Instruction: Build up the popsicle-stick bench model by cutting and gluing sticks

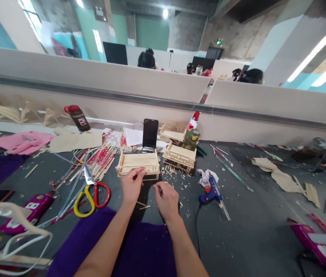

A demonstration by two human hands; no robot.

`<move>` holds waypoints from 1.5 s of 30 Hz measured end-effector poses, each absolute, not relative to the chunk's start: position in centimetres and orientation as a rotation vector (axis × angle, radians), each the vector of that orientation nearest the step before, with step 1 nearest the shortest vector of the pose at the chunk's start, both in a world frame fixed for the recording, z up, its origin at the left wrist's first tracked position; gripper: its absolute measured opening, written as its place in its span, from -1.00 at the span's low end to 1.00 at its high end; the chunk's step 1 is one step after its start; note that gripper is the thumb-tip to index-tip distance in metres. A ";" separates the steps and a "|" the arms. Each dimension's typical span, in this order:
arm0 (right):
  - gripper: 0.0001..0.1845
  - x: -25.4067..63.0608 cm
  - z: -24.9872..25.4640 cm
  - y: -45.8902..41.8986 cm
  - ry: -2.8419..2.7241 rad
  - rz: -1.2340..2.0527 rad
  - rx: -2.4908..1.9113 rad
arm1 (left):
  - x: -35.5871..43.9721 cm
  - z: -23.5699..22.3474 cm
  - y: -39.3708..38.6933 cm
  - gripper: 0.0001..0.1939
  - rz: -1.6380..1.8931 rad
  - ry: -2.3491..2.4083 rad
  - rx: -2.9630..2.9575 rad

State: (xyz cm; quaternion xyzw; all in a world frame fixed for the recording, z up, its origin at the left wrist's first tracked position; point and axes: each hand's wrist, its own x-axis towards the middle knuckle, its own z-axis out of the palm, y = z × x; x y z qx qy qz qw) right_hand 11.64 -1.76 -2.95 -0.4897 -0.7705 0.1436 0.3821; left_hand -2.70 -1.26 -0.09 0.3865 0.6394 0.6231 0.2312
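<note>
A small model [139, 159] built of thin wooden sticks stands in front of me, shaped like a platform with railings and legs. My left hand [132, 186] is closed in a pinch at its front railing; what the fingertips hold, if anything, is too small to tell. Just right of it, my right hand [166, 197] has curled fingers pressed together, apart from the model, their contents hidden. A second stick model [179, 156] stands to the right, with a third one [173, 132] behind it. Loose stick pieces [144, 207] lie between my wrists.
Scissors [89, 186] with yellow and red handles lie left, near a heap of sticks [105, 159]. A blue glue gun [211, 192] rests right, its cord running toward me. A dark phone [150, 134] stands upright behind the model. A red-lidded bottle [77, 117] stands by the partition [93, 90].
</note>
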 end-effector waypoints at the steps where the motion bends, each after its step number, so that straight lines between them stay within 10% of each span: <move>1: -0.77 11.7 -2.9 -1.8 -1.973 0.372 -1.259 | -2.7 -0.2 -1.2 -0.78 1.700 1.768 1.071; 45: -0.82 11.9 -2.6 -1.6 -2.035 0.377 -1.326 | -3.3 -1.5 -0.8 -0.72 1.589 1.886 1.306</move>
